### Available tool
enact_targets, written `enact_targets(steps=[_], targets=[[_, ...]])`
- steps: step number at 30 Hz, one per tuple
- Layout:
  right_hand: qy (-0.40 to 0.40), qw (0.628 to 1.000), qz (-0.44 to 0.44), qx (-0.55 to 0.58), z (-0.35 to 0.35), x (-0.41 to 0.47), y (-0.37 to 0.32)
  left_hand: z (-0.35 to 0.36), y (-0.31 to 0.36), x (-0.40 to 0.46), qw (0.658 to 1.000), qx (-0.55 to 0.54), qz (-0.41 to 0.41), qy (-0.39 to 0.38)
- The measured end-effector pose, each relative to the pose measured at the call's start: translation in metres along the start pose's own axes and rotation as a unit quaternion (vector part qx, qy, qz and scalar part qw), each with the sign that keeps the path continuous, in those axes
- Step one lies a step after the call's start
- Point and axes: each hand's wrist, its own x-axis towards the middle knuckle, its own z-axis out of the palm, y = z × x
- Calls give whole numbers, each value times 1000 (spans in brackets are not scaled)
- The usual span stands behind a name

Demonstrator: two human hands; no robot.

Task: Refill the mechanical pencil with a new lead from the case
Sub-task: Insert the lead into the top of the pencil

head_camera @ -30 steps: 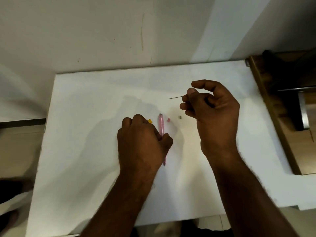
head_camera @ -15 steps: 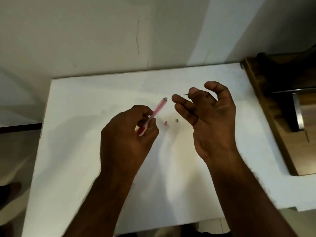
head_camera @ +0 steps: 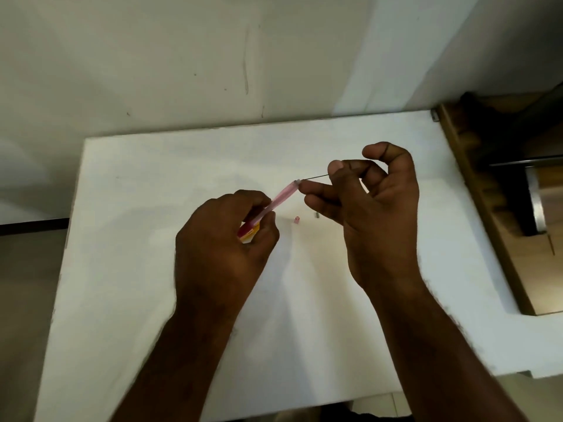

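My left hand (head_camera: 225, 242) grips a pink mechanical pencil (head_camera: 281, 197), held above the white table and tilted up to the right, with its open back end near my right fingers. My right hand (head_camera: 374, 208) pinches a thin dark lead (head_camera: 316, 177) between thumb and forefinger; the lead's left tip meets the pencil's open end. A yellow and white lead case (head_camera: 250, 235) shows partly under my left fingers. A small pink cap (head_camera: 296, 220) and a tiny dark piece (head_camera: 316, 214) lie on the table between my hands.
The white table (head_camera: 152, 269) stands against a pale wall. A brown wooden piece of furniture (head_camera: 499, 239) with a metal bar adjoins the table's right edge. Floor shows at the left.
My left hand picked the pencil up from the table and tilted it up to the right. My right hand brought the lead's tip to the pencil's open end.
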Motion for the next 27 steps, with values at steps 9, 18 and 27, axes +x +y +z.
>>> enact_targets(steps=[9,18,27], targets=[[-10,999,-21,-24,1,-1,2,0,-2,-1,1000,-5,-10,-3],[-28,995,-41,-91,-1,2,6,0,-2,2,1000,11,12,-3],[-34,968,-83,-235,-8,3,17,-1,1,3,1000,19,-4,-4]])
